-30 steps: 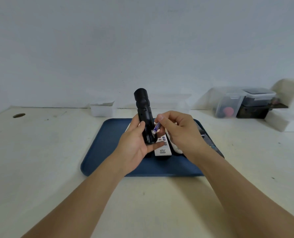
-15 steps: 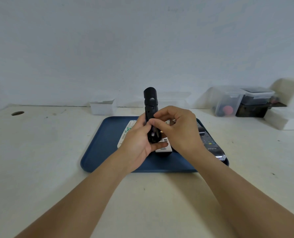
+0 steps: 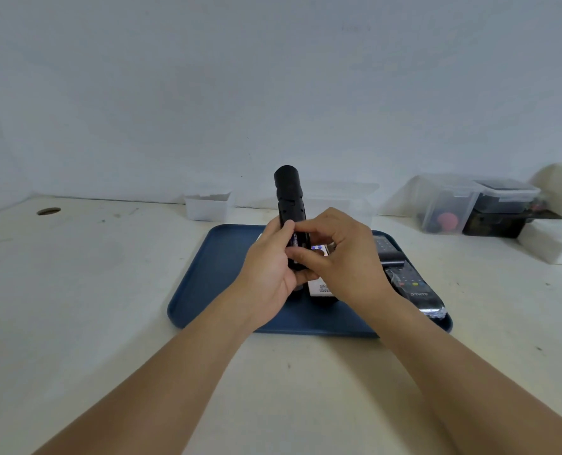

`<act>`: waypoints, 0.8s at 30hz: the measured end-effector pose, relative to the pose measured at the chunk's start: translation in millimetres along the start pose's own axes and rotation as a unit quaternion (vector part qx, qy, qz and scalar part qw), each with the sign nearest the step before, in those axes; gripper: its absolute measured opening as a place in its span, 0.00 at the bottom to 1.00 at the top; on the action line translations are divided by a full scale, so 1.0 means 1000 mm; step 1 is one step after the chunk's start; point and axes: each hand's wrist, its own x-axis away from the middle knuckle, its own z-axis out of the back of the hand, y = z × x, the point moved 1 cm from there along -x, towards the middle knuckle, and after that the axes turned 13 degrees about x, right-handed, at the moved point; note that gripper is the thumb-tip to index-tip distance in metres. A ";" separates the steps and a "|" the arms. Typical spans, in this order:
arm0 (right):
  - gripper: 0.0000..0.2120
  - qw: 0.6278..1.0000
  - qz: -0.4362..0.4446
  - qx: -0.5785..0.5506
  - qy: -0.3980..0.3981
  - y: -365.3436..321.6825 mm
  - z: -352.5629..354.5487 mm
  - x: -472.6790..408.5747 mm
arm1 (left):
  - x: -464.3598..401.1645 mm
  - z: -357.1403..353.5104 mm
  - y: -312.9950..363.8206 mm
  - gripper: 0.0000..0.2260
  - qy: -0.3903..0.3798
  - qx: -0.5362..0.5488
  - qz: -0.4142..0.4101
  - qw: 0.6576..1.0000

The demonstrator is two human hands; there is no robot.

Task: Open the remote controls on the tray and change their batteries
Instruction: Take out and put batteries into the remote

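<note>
Left hand [image 3: 270,267] grips the upright black plastic remote [image 3: 289,205] above the blue tray [image 3: 214,277]; right hand [image 3: 342,261] fingertips pinch at its middle. Tray holds a white remote [image 3: 319,287] and a black remote [image 3: 414,287] near its right edge. Clear lidded box [image 3: 443,208] at the table's rear right corner contains a red object [image 3: 446,220].

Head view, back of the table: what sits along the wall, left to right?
Hole in the tabletop → small white box → clear lidded tub → clear bin with something red inside → dark lidded container → white block.
</note>
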 end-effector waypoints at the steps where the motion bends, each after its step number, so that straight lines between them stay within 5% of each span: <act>1: 0.20 1.000 -0.019 -0.008 -0.003 0.000 0.000 0.000 | 0.000 0.000 -0.001 0.13 0.000 -0.017 -0.002 1.000; 5: 0.33 0.997 -0.066 0.003 -0.038 0.002 0.003 0.001 | -0.003 0.002 -0.002 0.12 0.008 -0.053 -0.006 0.999; 8: 0.24 0.984 -0.144 -0.090 -0.049 0.002 0.010 -0.005 | -0.004 0.004 -0.001 0.12 0.021 -0.032 -0.004 0.999; 10: 0.15 0.911 -0.291 -0.283 -0.066 0.007 0.016 -0.012 | -0.006 0.005 0.002 0.11 0.028 -0.010 0.002 1.000; 12: 0.21 0.818 -0.377 -0.422 -0.106 0.013 0.022 -0.014 | -0.006 0.005 0.002 0.11 0.028 -0.011 0.008 1.000; 13: 0.23 0.799 -0.387 -0.444 -0.120 0.017 0.023 -0.015 | -0.006 0.005 0.002 0.12 0.027 -0.016 0.008 0.999; 20: 0.16 0.803 -0.363 -0.462 -0.100 0.012 0.024 -0.015 | -0.007 0.009 -0.002 0.12 0.010 -0.086 -0.033 0.996; 24: 0.14 0.843 -0.340 -0.405 -0.098 0.017 0.024 -0.015 | -0.008 0.009 -0.001 0.12 0.015 -0.076 -0.039 0.996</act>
